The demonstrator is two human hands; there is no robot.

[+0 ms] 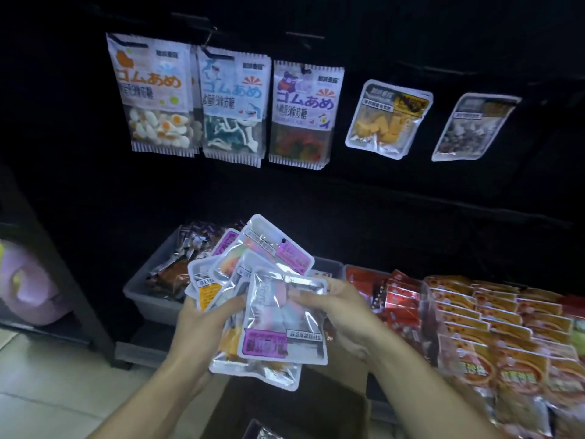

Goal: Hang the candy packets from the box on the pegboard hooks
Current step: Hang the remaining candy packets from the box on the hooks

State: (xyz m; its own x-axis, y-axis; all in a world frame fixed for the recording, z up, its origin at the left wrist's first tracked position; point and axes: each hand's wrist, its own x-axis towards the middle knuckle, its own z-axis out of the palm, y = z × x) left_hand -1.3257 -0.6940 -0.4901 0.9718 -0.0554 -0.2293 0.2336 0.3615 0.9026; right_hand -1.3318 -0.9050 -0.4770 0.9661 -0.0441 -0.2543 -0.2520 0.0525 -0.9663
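Several glossy clear-and-silver candy packets (253,280) are fanned in the left hand (202,318), whose fingers curl round the lower edge of the stack, while the right hand (342,308) pinches the front packet with the purple label (285,318) by its side, thumb on its face. The step in hand looks like sorting one packet off the fan; it would go best by sliding that front packet clear sideways before lifting it, and turning it so the punched hole sits on top, since the purple label now reads upside down. Above, the black pegboard (380,191) already carries three striped gummy bags (228,103) and two rounded clear pouches (427,122), so free hooks probably lie to the right, though the dark hides them. The brown cardboard box (316,407) sits below the forearms. A grey plastic bin (148,296) and rows of red-and-orange snack packs (474,327) crowd the shelf edge just beside the right hand, so the lift should go straight up.
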